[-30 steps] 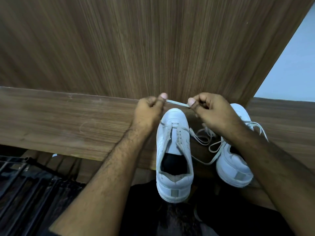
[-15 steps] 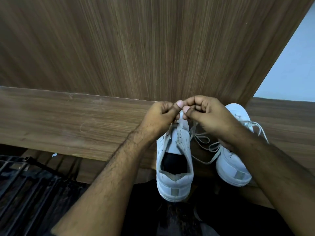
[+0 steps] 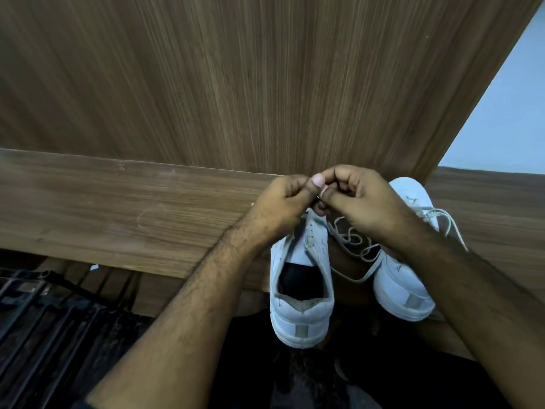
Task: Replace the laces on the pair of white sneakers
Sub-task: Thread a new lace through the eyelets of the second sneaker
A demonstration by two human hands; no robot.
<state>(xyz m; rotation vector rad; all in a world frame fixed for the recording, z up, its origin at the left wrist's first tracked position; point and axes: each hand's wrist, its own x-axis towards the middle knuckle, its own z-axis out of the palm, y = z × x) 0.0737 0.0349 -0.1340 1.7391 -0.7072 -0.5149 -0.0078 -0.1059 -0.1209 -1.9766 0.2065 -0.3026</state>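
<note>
Two white sneakers stand side by side on a wooden ledge (image 3: 118,211), heels toward me. The left sneaker (image 3: 300,287) has its opening bare and its toe hidden under my hands. My left hand (image 3: 283,202) and my right hand (image 3: 362,199) meet thumb to thumb above that toe, fingers curled, pinching a lace end that is almost wholly hidden between them. A loose white lace (image 3: 354,246) lies tangled between the shoes. My right forearm covers much of the right sneaker (image 3: 404,278), whose own lace trails off to the right.
A tall wooden panel (image 3: 236,84) rises straight behind the ledge. A pale wall (image 3: 501,113) shows at the right. Dark metal slats (image 3: 44,320) lie at the lower left, below the ledge. My dark clothing fills the bottom centre.
My hands, which held a stretch of lace taut between them a second ago, have come together above the left sneaker's toe. The sneakers have not moved.
</note>
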